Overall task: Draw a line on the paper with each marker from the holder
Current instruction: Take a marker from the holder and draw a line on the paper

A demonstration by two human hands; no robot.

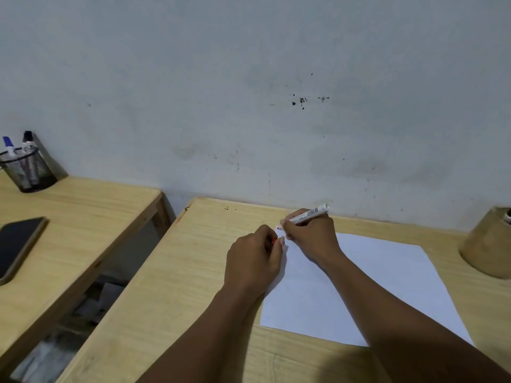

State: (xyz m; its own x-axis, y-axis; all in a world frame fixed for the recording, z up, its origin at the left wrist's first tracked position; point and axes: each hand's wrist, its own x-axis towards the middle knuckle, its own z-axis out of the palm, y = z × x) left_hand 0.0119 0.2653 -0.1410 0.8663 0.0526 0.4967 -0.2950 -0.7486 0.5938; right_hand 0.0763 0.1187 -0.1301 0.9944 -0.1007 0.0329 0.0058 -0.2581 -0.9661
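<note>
A white sheet of paper (359, 286) lies on the right wooden table (171, 294). My right hand (311, 236) grips a white marker (309, 213) over the sheet's far left corner, its reddish tip pointing left and down. My left hand (254, 261) rests at the paper's left edge, fingers closed around a small red cap (273, 241) that barely shows. A black mesh holder (27, 170) stands far left on the other table, with a blue-capped marker (9, 146) and a black-capped marker (27, 139) in it.
A dark phone (16, 244) lies on the left table (83, 217). A gap with clutter below separates the two tables. A tan round container (489, 244) stands at the right edge. The wall rises directly behind both tables.
</note>
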